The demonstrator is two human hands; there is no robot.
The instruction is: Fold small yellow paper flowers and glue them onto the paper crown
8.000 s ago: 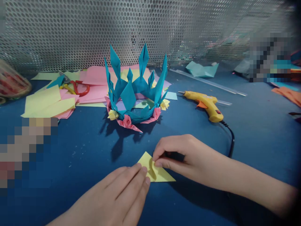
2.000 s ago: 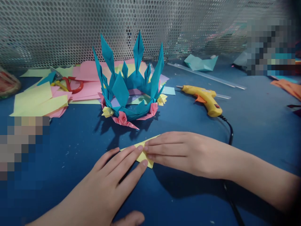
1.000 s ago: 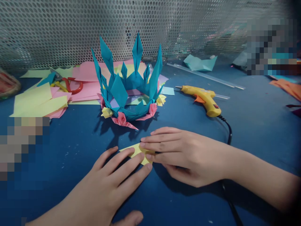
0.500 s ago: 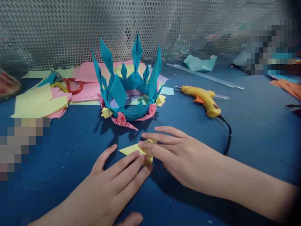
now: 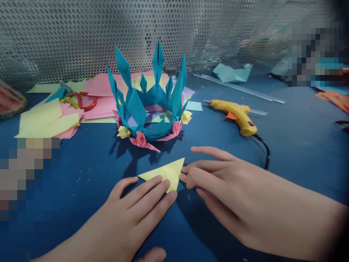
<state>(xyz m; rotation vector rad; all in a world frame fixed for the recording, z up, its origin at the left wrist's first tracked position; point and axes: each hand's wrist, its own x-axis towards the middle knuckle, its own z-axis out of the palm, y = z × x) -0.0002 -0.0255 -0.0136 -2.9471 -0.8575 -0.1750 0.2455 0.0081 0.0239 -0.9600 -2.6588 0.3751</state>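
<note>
A small piece of yellow paper, folded into a triangle, lies on the blue table in front of me. My left hand rests flat, its spread fingertips pressing on the paper's lower edge. At the paper's right edge is my right hand, with its middle fingers bent, the little finger stretched out and the thumb apart below; nothing shows in its grasp. Just beyond the paper stands a blue folded-paper crown, with pink paper flowers and yellow paper flowers around its base.
Right of the crown lies a yellow glue gun with a black cord. Clear sticks and a crumpled teal paper are behind it. At left, red-handled scissors lie on pink and yellow sheets. A perforated metal panel backs the table.
My right hand has drawn back to the right off the paper's top, and its fingers have bent at the edge. More of the triangle shows. My left hand stays nearly still.
</note>
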